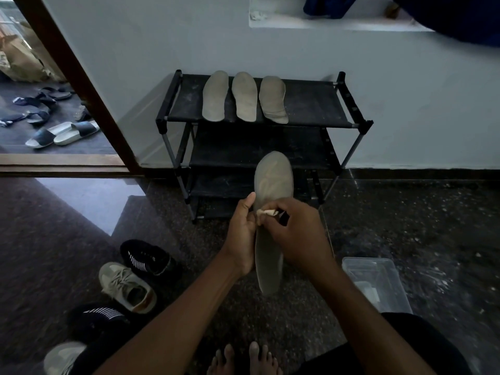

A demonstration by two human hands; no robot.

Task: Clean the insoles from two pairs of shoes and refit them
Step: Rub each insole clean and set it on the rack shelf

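Note:
A grey-green insole [273, 180] stands upright in front of me, its toe end pointing up. My left hand [241, 234] grips its left edge at mid-length. My right hand [295, 234] presses a small pale cloth [266, 213] against its face. Three more insoles [244, 96] lie side by side on the top shelf of a black shoe rack [311, 104]. On the floor to my left sit two black striped shoes [147, 257] and two beige sneakers [125, 286], partly cut off at the frame's lower left.
A clear plastic tub [378, 282] rests on the dark speckled floor at my right. The rack stands against a pale wall. An open doorway [54, 117] at the left shows slippers scattered outside. My bare feet [243, 358] are at the bottom edge.

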